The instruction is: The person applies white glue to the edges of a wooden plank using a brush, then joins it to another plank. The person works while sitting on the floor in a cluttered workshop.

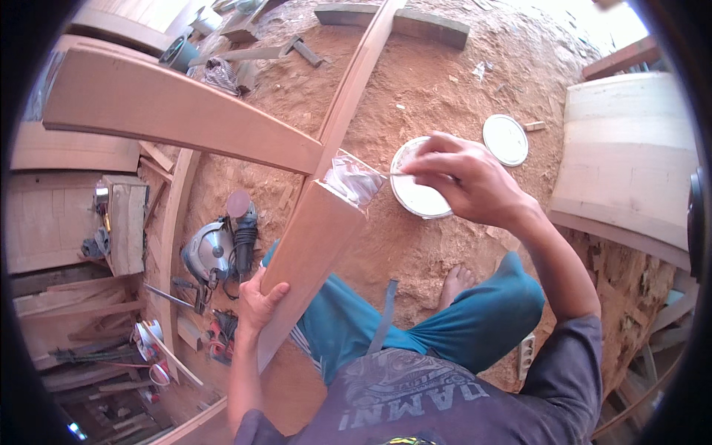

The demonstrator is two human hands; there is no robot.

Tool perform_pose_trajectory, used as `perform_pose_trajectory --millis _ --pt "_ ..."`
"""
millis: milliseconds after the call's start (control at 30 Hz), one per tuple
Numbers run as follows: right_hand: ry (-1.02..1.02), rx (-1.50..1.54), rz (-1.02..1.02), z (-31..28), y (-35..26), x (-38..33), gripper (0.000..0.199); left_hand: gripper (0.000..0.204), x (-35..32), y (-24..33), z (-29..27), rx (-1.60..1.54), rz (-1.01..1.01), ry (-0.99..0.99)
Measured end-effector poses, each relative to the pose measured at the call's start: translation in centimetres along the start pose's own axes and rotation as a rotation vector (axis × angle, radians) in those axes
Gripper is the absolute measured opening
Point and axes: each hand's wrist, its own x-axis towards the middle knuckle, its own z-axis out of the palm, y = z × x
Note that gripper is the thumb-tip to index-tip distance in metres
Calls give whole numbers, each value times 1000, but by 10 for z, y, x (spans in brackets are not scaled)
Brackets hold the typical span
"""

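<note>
My left hand (259, 302) grips the lower part of a wide wooden board (311, 256), thumb on its near face and fingers behind it. This board belongs to a jointed wooden frame with a long narrow rail (356, 78) and a broad tapered piece (178, 104) running left. A crumpled sheet of clear plastic (354, 180) lies at the board's upper end, by the joint. My right hand (467, 178) pinches a thin, light stick (393, 174) whose tip points at the plastic. Below that hand stands a round white tub (423, 200) with white stuff inside, partly hidden.
On the dusty ground at left lie a circular saw (210, 251) and an angle grinder (245, 237). A white lid (506, 139) rests beyond the tub. A hammer (297, 48) lies at the back left. Curved pale panels (627, 156) stand at right.
</note>
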Motion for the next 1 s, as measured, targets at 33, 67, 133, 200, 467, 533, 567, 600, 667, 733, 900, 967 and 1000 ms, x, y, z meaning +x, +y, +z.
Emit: perform_pose_trajectory --millis 33,67,133,200,467,533,567,600,667,733,900,967,1000 --pt "2 -63 56 8 -9 9 22 84 0 2 3 -10 17 4" --pt "10 -49 34 20 -7 14 22 85 1 3 4 -21 33 7" --pt "-92 -167 -33 24 -21 17 27 86 -1 -6 1 19 38 15" --pt "-120 -50 -3 24 -17 1 29 87 -3 -9 -1 38 29 22" --pt "56 94 -19 -4 -13 -16 33 87 2 -12 -6 85 -16 25" --pt "6 -214 -88 -2 -12 -1 28 88 8 -4 0 55 40 23" --pt "25 -275 -109 3 -2 6 28 87 15 0 3 117 51 13" --pt "36 -314 -119 9 8 9 28 86 17 1 4 188 42 -5" --pt "118 -309 -90 5 11 21 27 83 20 2 8 248 19 -11" --pt "33 -266 -57 3 2 29 29 81 18 6 5 261 -13 -3" --pt "-97 -201 -143 14 9 7 35 81 19 4 7 194 -14 30" --pt "-199 -177 -32 5 4 -4 29 82 21 3 6 132 4 52" --pt "-250 -157 28 2 1 -11 26 82 19 2 4 106 8 58"
